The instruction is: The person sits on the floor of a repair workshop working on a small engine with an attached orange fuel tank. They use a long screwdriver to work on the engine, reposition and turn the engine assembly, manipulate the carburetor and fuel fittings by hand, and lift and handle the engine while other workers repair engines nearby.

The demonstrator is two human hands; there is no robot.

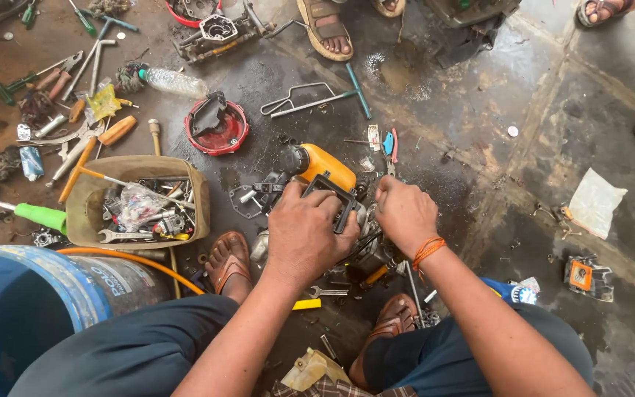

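A small orange-and-black engine unit (pixel 326 192) sits on the wet floor (pixel 479 117) between the person's sandalled feet. The left hand (pixel 300 231) grips its black frame, fingers curled round it; the right hand (pixel 404 213) is clenched on its right side. A parts box (pixel 82 213) stands just left, with a blue barrel (pixel 9 309) nearer.

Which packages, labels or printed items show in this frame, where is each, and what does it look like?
Blue drum: bottom left, round, blue, white lettering on its side.
Plastic bottle: upper left on the floor, clear, lying on its side.
Small blister pack: floor above the yellow engine, whitish with red.
White bag: right, crumpled, plain.
Orange-and-black box: lower right, squarish.
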